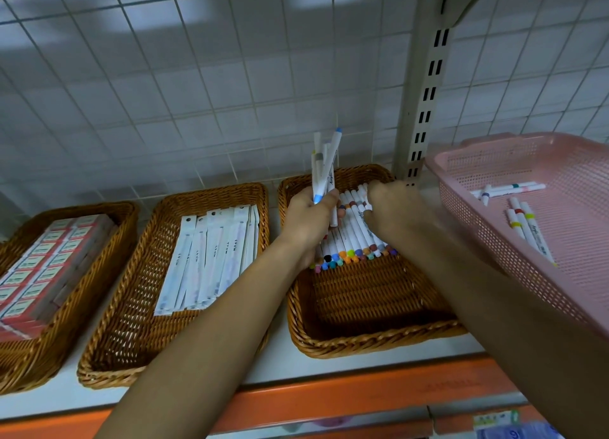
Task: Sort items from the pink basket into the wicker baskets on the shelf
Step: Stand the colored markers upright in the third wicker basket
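My left hand (308,219) grips a bundle of white markers (324,166) that stand upright over the right wicker basket (369,339). A row of white markers with coloured caps (354,240) lies in the far half of that basket. My right hand (392,209) rests on the far end of this row with fingers curled over the markers; whether it holds one is hidden. The pink basket (494,240) hangs at the right, resting on my right forearm, and several markers (524,222) lie in it.
The middle wicker basket (131,339) holds long white packets (211,254). The left wicker basket (36,356) holds rows of red and white boxes. All stand on a white shelf with an orange front edge (329,402). A slotted metal upright (425,108) rises behind the right basket.
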Demonstrator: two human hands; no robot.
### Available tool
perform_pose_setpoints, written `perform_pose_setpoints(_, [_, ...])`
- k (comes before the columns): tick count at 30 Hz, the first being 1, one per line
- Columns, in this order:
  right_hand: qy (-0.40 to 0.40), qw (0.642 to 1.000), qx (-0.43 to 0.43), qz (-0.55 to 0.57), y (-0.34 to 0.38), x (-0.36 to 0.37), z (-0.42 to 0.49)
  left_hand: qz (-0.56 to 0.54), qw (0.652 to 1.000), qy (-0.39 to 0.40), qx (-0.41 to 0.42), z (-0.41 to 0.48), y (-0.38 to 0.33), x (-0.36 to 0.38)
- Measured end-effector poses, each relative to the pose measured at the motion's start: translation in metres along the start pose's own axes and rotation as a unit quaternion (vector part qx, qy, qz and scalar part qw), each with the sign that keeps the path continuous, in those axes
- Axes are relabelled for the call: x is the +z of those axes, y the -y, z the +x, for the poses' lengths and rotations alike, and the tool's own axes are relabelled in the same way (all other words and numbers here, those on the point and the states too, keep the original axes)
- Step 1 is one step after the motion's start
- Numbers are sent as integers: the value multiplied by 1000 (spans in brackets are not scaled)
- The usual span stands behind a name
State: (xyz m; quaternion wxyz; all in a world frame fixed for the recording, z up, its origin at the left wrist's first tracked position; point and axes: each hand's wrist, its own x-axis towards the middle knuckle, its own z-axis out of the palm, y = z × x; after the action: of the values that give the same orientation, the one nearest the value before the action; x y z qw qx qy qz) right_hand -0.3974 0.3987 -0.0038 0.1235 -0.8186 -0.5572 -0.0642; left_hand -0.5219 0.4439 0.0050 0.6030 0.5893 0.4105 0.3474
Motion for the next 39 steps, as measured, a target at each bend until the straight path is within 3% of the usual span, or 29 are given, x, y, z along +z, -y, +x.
perform_pose_setpoints(9, [-2,999,1,-51,5,3,-2,21,1000,8,22,0,2,1])
perform_pose_setpoints(13, [-61,997,-21,35,1,7,1,4,999,18,28,-2,2,1])
perform_pose_setpoints(18, [-165,962,-144,163,2,9,5,11,1000,10,18,0,3,0])
perform_pose_setpoints(25, [-177,941,-180,223,-1,7,3,-43,998,47,18,-3,1,0])
perform_pose_setpoints(32, [-210,936,-32,279,-5,-5,4,-87,996,-11,-30,-3,-3,0])
perform_pose_setpoints(36, [-105,963,23,247,-11,0,6,-61,998,-7,-32,-3,-2,-1])
perform_pose_setpoints(39, [-64,985,12,163,-8,5,8,-60,998,-1,-26,-3,-2,0])
